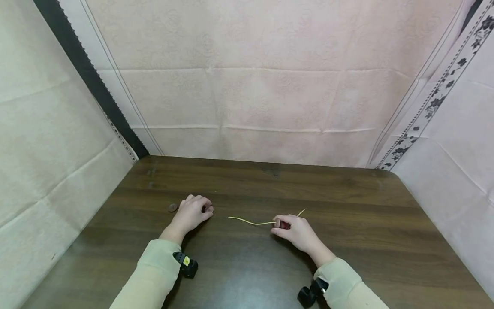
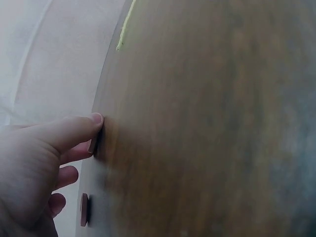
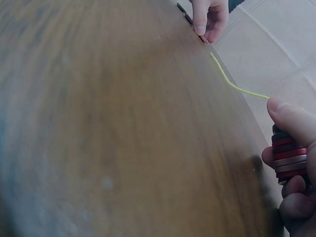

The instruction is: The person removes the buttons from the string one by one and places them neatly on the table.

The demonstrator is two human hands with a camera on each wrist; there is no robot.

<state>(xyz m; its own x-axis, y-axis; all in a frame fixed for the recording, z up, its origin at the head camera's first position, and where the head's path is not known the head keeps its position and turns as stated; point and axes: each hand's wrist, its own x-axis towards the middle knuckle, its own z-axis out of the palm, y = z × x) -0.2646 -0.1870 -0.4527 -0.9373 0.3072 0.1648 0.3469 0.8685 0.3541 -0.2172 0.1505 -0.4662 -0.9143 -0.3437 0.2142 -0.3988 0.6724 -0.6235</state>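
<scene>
My left hand (image 1: 191,213) pinches a small brown disc (image 1: 209,209) between thumb and fingertips, low over the brown table. In the left wrist view this disc (image 2: 93,143) shows edge-on under the thumb. A second brown disc (image 1: 172,207) lies flat just left of that hand. My right hand (image 1: 296,231) grips a stack of red, pinkish and dark discs (image 3: 289,158), its fingers curled round it. A yellow cord (image 1: 251,222) runs from the stack's left end toward the left hand, its tip loose. A short piece of cord sticks out behind the right hand.
The dark wood table (image 1: 247,184) ends at pale cloth hangings (image 1: 247,98) at the back and on both sides. Black cameras are strapped to both wrists, the left camera (image 1: 189,268) and right camera (image 1: 307,296), close above the tabletop.
</scene>
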